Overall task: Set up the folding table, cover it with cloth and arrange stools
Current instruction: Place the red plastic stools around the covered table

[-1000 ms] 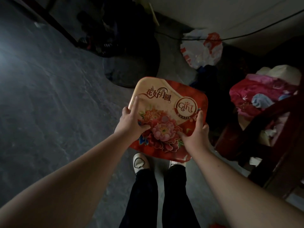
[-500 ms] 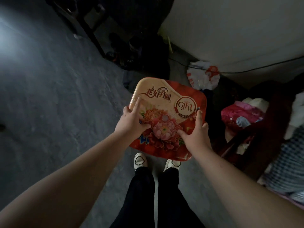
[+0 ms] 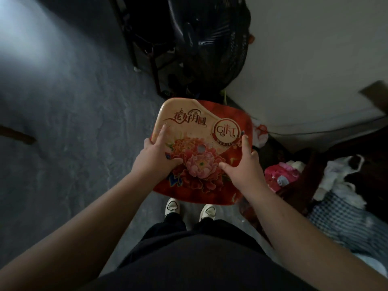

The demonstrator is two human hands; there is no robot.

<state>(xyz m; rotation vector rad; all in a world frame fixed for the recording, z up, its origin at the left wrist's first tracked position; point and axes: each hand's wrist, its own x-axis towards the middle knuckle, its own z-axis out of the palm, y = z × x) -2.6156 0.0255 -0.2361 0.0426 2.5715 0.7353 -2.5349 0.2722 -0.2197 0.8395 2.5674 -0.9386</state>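
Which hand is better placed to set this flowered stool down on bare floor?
Left hand, likely: it grips the stool at its left edge, with bare floor beside it; clothes lie beside the right hand.

The stool seat [image 3: 195,114] looks like smooth moulded plastic, its printed peony face softly glossy. The floor [image 3: 73,122] is rough, matt grey concrete. The wall [image 3: 304,59] is matt, pale plaster. The fan grille [image 3: 220,38] is thin dark wire. The checked cloth [image 3: 340,219] and pink fabric [image 3: 277,175] look soft.

The red stool seat [image 3: 195,131] hides whatever is beneath it; the top edge crops the dark fan [image 3: 212,43].
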